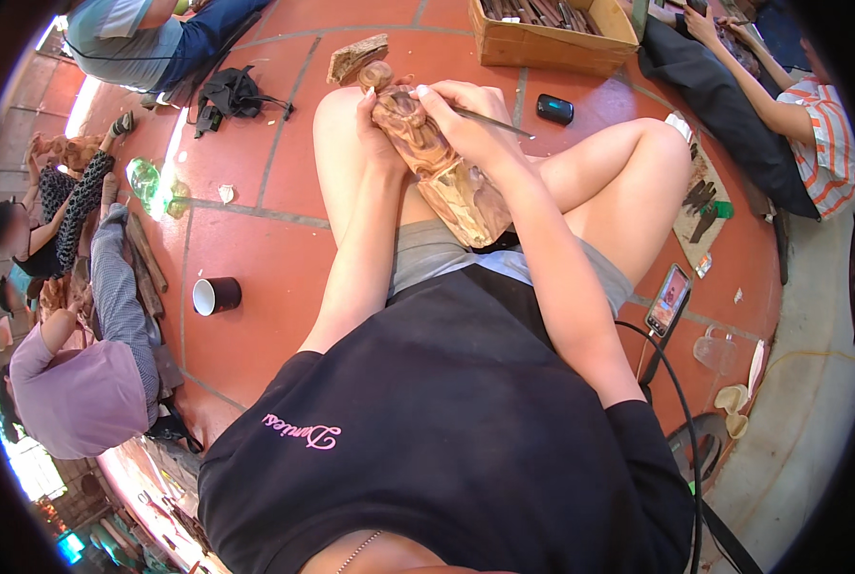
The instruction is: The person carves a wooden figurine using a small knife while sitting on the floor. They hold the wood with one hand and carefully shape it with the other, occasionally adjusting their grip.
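Fingers of the left hand (pixel 377 124) curl closed around the upper part of a wooden carving (pixel 437 163) resting on the lap, while the right hand (pixel 466 115) pinches a thin carving tool (pixel 489 121) against it.

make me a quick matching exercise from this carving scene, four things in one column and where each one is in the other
Things:
1. wooden carving
2. thin metal tool
3. black cup
4. phone

Places:
a. lying on its side on the red tile floor, person's left
b. resting on the lap, steadied by the left hand
c. on the floor by the right knee, screen lit
d. held in the right hand

Pairs: 1-b, 2-d, 3-a, 4-c
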A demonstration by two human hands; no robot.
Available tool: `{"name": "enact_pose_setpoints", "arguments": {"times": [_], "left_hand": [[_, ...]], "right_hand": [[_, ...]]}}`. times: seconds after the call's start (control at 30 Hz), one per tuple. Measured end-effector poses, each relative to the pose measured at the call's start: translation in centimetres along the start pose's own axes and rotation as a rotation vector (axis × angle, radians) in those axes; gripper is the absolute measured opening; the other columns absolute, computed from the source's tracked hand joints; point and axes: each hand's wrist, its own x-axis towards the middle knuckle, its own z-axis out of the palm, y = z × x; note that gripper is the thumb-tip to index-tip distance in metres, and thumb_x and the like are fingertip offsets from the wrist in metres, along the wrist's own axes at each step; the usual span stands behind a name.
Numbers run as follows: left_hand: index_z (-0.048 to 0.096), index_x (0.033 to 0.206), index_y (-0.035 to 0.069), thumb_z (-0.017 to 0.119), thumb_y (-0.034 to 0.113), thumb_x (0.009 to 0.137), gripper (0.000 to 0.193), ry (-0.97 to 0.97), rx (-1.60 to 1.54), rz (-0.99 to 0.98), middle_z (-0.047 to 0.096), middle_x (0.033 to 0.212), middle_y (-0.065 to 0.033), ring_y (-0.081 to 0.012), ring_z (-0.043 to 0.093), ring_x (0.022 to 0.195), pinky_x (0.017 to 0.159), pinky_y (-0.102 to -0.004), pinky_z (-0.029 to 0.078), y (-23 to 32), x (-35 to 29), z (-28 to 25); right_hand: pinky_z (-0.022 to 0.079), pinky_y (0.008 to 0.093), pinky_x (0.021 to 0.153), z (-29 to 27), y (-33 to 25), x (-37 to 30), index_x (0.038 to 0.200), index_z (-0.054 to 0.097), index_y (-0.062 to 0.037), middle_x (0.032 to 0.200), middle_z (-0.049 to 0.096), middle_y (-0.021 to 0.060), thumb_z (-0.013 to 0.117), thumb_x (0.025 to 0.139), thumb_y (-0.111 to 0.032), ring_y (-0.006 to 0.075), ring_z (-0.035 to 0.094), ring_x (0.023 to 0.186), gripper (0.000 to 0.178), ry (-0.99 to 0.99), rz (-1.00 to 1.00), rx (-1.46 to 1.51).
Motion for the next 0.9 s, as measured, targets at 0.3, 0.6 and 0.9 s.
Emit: {"name": "enact_pose_setpoints", "arguments": {"times": [0.3, 0.6, 0.9], "left_hand": [[0.057, 0.115, 0.000, 0.050, 0.047, 0.085, 0.056, 0.001, 0.015, -0.011, 0.063, 0.107, -0.0150, -0.0280, 0.062, 0.098, 0.088, -0.0417, 0.051, 0.1, 0.4, -0.7], [0.056, 0.115, 0.000, 0.050, 0.048, 0.085, 0.057, -0.032, 0.005, -0.009, 0.063, 0.105, -0.0157, -0.0284, 0.062, 0.096, 0.087, -0.0412, 0.052, 0.1, 0.8, -1.3], [0.054, 0.117, 0.000, 0.048, 0.049, 0.086, 0.058, -0.090, 0.016, -0.028, 0.063, 0.104, -0.0150, -0.0273, 0.063, 0.093, 0.084, -0.0398, 0.053, 0.2, 0.8, -1.6]], "right_hand": [[0.049, 0.0338, 0.074, -0.4, 0.3, 0.1, 0.081, 0.073, -0.0037, 0.077, 0.070, 0.0091, 0.058, 0.089, -0.035, 0.0245, 0.065, 0.074, 0.036, -0.030, 0.040, 0.003], [0.049, 0.0267, 0.068, -1.0, -0.6, 0.3, 0.091, 0.073, -0.0001, 0.068, 0.068, 0.0065, 0.059, 0.092, -0.027, 0.0116, 0.063, 0.072, 0.030, -0.142, 0.155, 0.017], [0.050, 0.0297, 0.069, -1.0, -0.7, 0.5, 0.088, 0.073, -0.0019, 0.073, 0.070, 0.0092, 0.059, 0.091, -0.028, 0.0170, 0.064, 0.071, 0.030, -0.141, 0.110, 0.003]]}}
